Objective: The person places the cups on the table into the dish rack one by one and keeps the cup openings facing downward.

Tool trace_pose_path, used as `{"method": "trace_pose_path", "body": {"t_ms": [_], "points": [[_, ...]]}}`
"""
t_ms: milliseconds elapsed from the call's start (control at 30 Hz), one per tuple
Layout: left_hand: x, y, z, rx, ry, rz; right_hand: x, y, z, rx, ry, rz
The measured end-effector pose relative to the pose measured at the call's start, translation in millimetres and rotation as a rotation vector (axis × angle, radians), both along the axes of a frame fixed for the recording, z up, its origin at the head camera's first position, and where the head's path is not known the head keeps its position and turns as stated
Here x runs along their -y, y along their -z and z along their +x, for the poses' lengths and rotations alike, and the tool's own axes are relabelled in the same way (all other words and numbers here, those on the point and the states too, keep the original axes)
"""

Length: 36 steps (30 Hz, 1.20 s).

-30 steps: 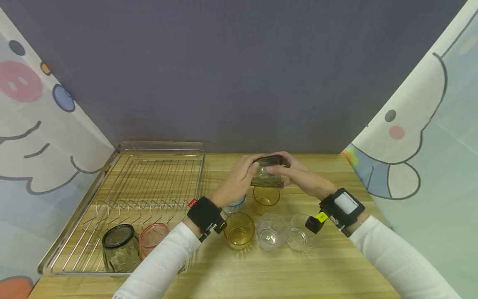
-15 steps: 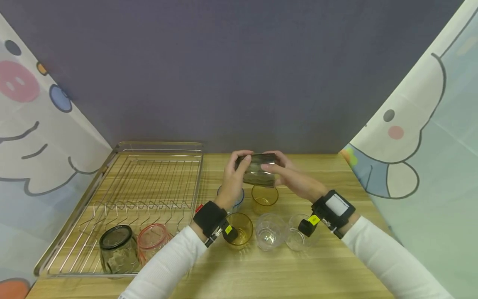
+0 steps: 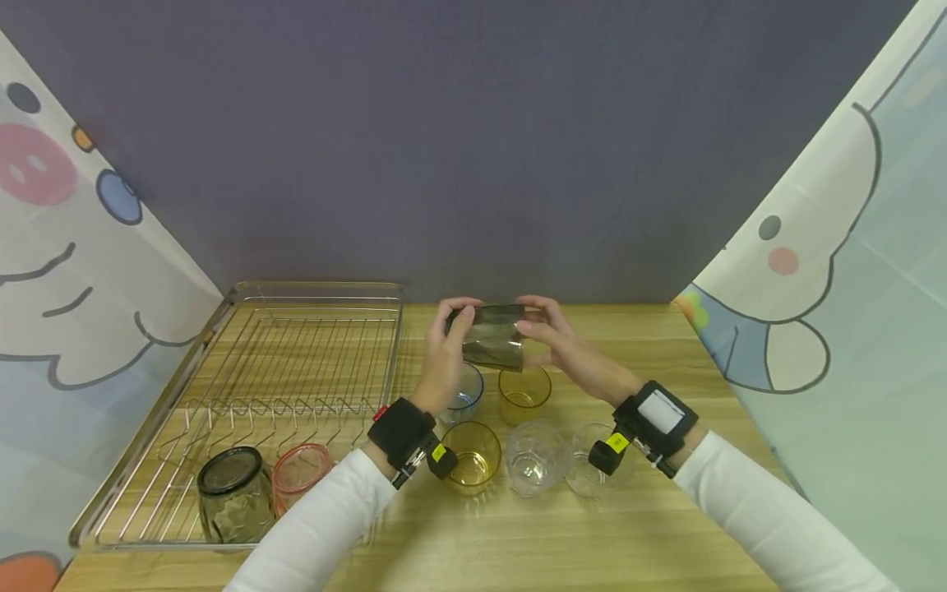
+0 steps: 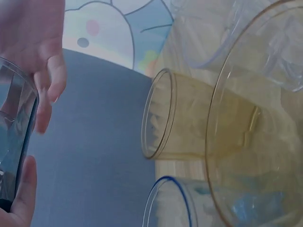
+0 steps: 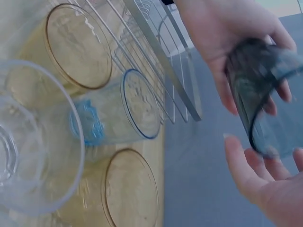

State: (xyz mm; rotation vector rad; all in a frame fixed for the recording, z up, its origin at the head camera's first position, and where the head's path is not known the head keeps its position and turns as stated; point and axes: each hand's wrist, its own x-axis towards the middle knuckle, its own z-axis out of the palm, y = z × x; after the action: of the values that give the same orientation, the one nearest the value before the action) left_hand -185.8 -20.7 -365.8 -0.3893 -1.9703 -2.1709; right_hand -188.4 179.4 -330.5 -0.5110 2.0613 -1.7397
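A smoky grey drinking glass [image 3: 494,335] is held on its side above the back of the table. My left hand [image 3: 444,358] grips its left, base end, thumb across the near side. At the rim end is my right hand [image 3: 565,349], its fingers spread around the mouth. In the right wrist view, the thumb of that right hand [image 5: 270,189] is off the glass; whether the other fingertips touch the rim I cannot tell. Just below stand a blue-rimmed glass [image 3: 466,393] and an amber glass [image 3: 524,395], both upright.
Nearer stand another amber glass [image 3: 473,460] and two clear glasses, one in the middle [image 3: 534,460] and one at right [image 3: 584,475]. At left, a wire rack [image 3: 318,285] bears an upside-down dark glass [image 3: 235,501] and a pink glass [image 3: 299,473]. A grey panel [image 3: 473,148] rises behind.
The grey glass has moved left with my left hand, which now sits around its base end. My right hand has shifted slightly left, and the glass has slid partly out from between its fingers.
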Motion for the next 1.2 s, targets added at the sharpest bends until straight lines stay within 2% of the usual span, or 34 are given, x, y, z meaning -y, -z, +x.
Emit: {"method": "trace_pose_path", "body": {"t_ms": [267, 467, 600, 767, 867, 1000, 1200], "points": [[13, -2.2, -1.8, -0.015, -0.024, -0.002, -17, -3.1, -3.5, -0.052, 0.059, -0.018], [25, -6.6, -2.9, -0.017, -0.044, 0.011, -33, -5.2, -4.9, -0.119, 0.162, -0.038], [32, -10.7, -2.5, 0.036, -0.038, 0.002, -42, -5.1, -6.4, -0.138, 0.208, -0.038], [39, -13.5, 0.0, 0.179, 0.011, 0.027, -50, -2.4, -7.8, -0.149, 0.232, -0.005], [44, -14.6, 2.7, 0.236, 0.037, 0.021, -53, -1.3, -8.8, -0.153, 0.249, 0.012], [51, -17.2, 3.1, 0.237, 0.053, -0.016, -56, -2.3, -10.8, -0.158, 0.262, 0.031], [67, -22.9, 1.4, 0.225, 0.024, -0.116, -56, -4.9, -14.1, -0.136, 0.232, 0.054]]}}
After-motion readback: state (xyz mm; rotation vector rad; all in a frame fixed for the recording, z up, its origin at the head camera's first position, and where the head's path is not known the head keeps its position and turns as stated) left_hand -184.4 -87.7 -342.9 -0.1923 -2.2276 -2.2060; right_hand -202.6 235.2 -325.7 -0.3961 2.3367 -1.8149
